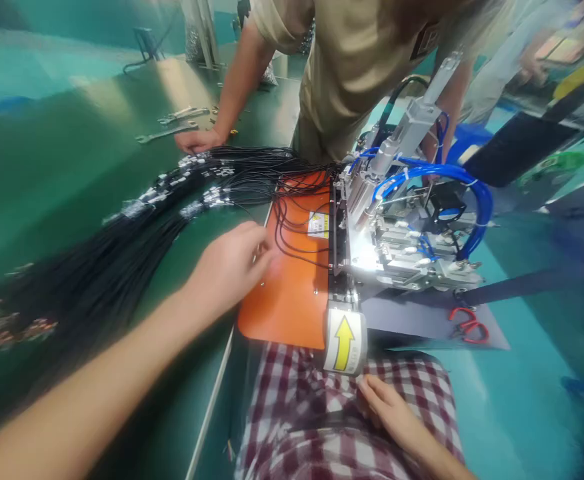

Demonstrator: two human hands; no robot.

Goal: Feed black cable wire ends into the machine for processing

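My left hand (235, 260) is over the left edge of an orange plate (287, 303), its fingers curled and the thumb close to the forefinger. Whether a cable lies between them I cannot make out. Thin black cables (292, 247) loop across the plate beside it into the machine's dark rail (341, 227). My right hand (385, 403) is low over my checked lap, fingers curled together, just below a rounded cover with a yellow arrow (343, 343). Anything inside its grip is hidden. Large bundles of black cables (97, 267) with silvery connectors stretch along the green table to the left.
A metal machine (402, 233) with cylinders and blue hoses (482, 207) stands at right. Red-handled snips (469, 325) lie on its grey base. Behind it a co-worker (357, 73) leans a hand (199, 140) on the table, near several wrenches (172, 127).
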